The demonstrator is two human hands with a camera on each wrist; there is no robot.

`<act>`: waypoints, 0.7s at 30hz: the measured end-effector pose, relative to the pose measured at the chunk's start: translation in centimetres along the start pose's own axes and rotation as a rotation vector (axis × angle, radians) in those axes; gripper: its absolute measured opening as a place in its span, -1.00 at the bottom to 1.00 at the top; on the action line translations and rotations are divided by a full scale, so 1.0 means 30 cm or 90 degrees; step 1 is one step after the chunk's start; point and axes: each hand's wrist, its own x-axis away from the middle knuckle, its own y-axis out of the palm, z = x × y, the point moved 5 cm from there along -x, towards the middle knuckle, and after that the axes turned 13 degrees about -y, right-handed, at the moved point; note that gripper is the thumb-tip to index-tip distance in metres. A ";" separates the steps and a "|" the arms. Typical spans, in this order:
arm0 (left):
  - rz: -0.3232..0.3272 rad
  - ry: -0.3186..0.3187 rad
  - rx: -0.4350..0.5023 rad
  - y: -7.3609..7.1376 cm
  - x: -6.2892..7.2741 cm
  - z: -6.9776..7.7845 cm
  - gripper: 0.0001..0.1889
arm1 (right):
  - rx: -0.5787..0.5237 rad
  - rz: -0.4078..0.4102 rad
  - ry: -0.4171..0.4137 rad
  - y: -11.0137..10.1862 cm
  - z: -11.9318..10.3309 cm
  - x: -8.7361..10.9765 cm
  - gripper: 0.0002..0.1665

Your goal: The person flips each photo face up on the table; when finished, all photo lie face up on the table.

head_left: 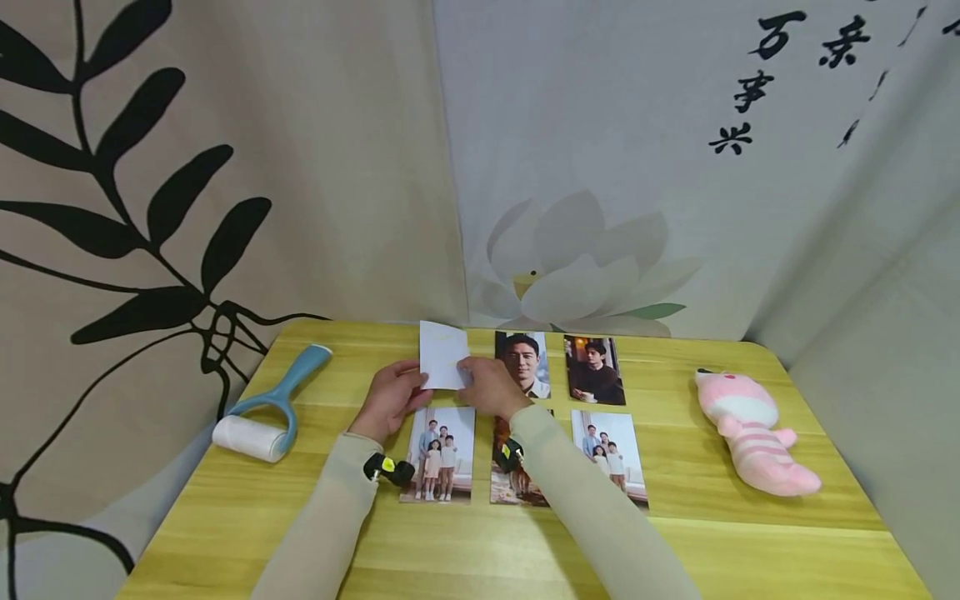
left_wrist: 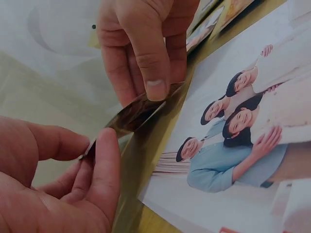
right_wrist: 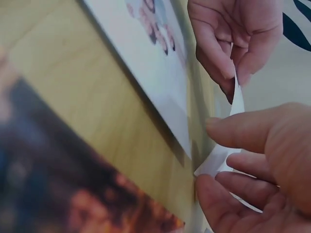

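Between both hands a photo print [head_left: 442, 357] is held up at the back of the table, its white back toward the head camera. Its dark printed face [left_wrist: 138, 114] shows in the left wrist view, and the print bows slightly. The left hand [head_left: 391, 398] pinches its left edge between thumb and fingers. At the opposite edge, the right hand [head_left: 493, 386] pinches it too. Just in front lies a family photo [head_left: 437, 458]. The right forearm partly covers an autumn-toned photo [head_left: 517, 487] and a second family photo [head_left: 611, 446].
Two portrait photos, a smiling man [head_left: 522, 364] and a man in dark clothes [head_left: 595, 371], lie in the back row. A blue-handled lint roller [head_left: 273, 408] is at the table's left. On the right lies a pink plush toy [head_left: 753, 433]. A printed curtain [head_left: 360, 167] hangs behind the table.
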 end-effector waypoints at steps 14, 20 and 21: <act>-0.048 0.055 0.045 0.030 0.033 0.032 -0.50 | -0.137 0.044 0.000 -0.012 0.008 0.027 -0.49; -0.065 0.083 0.028 0.064 0.054 0.050 -0.52 | -0.244 0.055 0.000 -0.008 0.020 0.038 -0.51; -0.070 0.090 0.019 0.071 0.059 0.053 -0.53 | -0.256 0.059 0.000 -0.009 0.021 0.040 -0.52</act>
